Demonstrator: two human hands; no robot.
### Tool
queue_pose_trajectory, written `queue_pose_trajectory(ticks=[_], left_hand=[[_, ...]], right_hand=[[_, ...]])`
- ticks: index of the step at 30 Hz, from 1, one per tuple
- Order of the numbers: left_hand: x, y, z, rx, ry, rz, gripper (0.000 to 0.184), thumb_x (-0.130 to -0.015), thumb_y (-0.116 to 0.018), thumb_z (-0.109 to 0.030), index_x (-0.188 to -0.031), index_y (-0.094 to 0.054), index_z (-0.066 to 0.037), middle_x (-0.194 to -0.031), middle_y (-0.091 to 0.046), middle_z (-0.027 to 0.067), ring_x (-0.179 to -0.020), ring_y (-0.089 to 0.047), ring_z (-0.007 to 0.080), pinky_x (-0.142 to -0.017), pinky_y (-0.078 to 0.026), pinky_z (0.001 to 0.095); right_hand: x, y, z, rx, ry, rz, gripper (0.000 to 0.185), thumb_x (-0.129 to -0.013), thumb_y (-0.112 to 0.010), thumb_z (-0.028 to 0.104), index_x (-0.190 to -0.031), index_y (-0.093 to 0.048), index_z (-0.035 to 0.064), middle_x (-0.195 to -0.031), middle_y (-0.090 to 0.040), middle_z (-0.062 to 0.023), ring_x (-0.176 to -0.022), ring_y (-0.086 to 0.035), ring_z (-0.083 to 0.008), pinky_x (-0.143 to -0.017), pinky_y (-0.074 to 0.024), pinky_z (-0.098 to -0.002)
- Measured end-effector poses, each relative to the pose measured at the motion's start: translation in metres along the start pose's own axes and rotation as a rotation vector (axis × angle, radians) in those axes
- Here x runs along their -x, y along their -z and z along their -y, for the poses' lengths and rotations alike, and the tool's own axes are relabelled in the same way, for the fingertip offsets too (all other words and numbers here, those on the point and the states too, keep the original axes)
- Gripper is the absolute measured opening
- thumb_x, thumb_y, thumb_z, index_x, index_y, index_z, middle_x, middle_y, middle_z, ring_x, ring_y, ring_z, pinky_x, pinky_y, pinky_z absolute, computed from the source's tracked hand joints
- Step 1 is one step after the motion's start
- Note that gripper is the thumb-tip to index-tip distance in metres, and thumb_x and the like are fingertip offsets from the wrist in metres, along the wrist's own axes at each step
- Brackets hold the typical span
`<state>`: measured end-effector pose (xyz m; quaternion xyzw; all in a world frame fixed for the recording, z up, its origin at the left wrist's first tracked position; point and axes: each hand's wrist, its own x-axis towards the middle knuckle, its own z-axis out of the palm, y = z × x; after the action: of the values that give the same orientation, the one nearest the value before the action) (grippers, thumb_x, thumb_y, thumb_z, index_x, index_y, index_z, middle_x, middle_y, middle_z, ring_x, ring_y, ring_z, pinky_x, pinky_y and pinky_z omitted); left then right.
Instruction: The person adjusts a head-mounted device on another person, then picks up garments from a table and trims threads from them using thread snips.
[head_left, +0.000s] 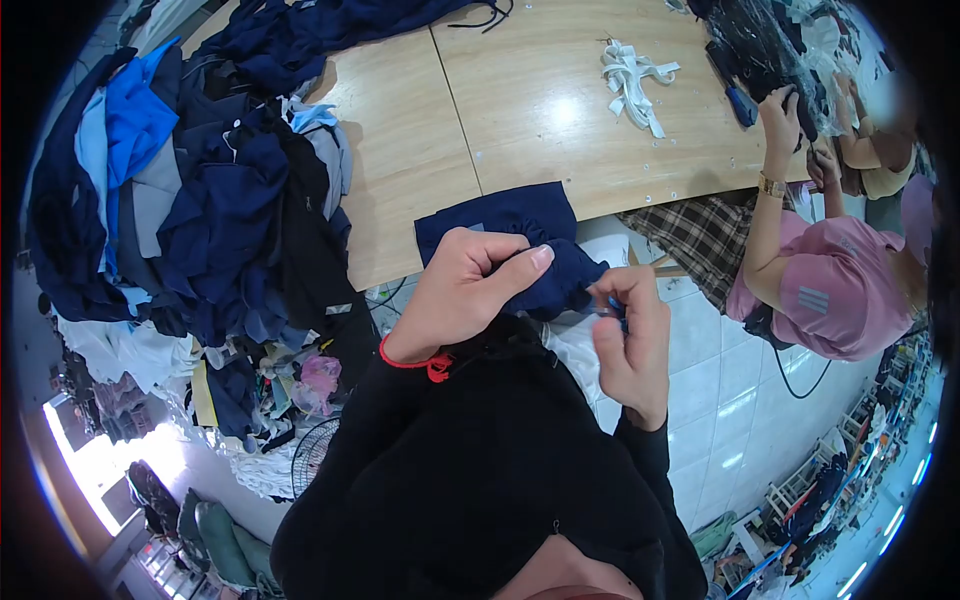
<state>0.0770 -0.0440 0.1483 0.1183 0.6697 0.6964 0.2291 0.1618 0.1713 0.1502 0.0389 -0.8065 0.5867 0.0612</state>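
Observation:
A navy blue garment [505, 213] lies over the near edge of the table, its lower part bunched up in front of my body. My left hand [465, 290], with a red string bracelet at the wrist, is closed on the bunched cloth, thumb on top. Just to the right, my right hand [637, 345] has its fingers curled in beside the garment's edge. Something small and bluish shows at those fingertips, too small to name.
A large heap of clothes [225, 195] covers the table's left side. White strips [635, 85] lie on the wooden table [530, 110]. At right, a person in a pink shirt [825, 280] handles dark items near a plastic bag [765, 50]. A fan [312, 455] stands lower left.

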Motion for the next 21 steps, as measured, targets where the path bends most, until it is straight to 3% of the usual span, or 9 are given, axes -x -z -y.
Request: queue_pose_trajectory(ticks=[2, 8, 18, 21], left_hand=[[0.002, 0.0, 0.0, -0.01, 0.015, 0.024, 0.047, -0.108, -0.067, -0.024, -0.071, -0.05, 0.001, -0.063, -0.032, -0.0065, -0.063, -0.028, 0.0039, -0.053, -0.022, 0.0313], [0.005, -0.002, -0.009, -0.006, 0.044, 0.038, 0.045, -0.108, -0.066, -0.025, -0.074, -0.059, 0.003, -0.061, -0.036, -0.0066, -0.062, -0.029, 0.0033, -0.053, -0.023, 0.0301], [0.003, -0.004, 0.005, 0.052, 0.093, 0.078, 0.048, -0.111, -0.063, -0.03, -0.076, -0.063, 0.003, -0.061, -0.037, -0.0078, -0.062, -0.028, 0.004, -0.054, -0.022, 0.0313], [0.003, -0.008, 0.005, 0.069, 0.086, 0.03, 0.053, -0.112, -0.062, -0.032, -0.07, -0.056, 0.0, -0.062, -0.034, -0.0091, -0.062, -0.026, 0.0039, -0.054, -0.02, 0.0319]], right_hand=[[-0.009, -0.001, 0.009, 0.174, 0.056, 0.011, 0.04, -0.084, -0.091, 0.032, -0.098, -0.065, 0.0049, -0.075, -0.063, -0.0086, -0.061, -0.06, -0.0205, -0.058, -0.0469, -0.0296], [-0.015, 0.001, 0.014, 0.321, 0.178, 0.067, 0.039, -0.081, -0.093, 0.034, -0.088, -0.067, 0.0057, -0.067, -0.065, -0.0052, -0.054, -0.064, -0.0216, -0.053, -0.0465, -0.03], [-0.022, 0.005, 0.015, 0.39, 0.277, 0.08, 0.036, -0.08, -0.093, 0.031, -0.081, -0.066, 0.006, -0.066, -0.065, -0.0067, -0.055, -0.066, -0.0246, -0.051, -0.0454, -0.0324], [-0.022, 0.009, 0.014, 0.383, 0.285, 0.04, 0.038, -0.081, -0.093, 0.032, -0.082, -0.066, 0.0053, -0.07, -0.068, -0.0072, -0.054, -0.063, -0.0211, -0.051, -0.0434, -0.0314]])
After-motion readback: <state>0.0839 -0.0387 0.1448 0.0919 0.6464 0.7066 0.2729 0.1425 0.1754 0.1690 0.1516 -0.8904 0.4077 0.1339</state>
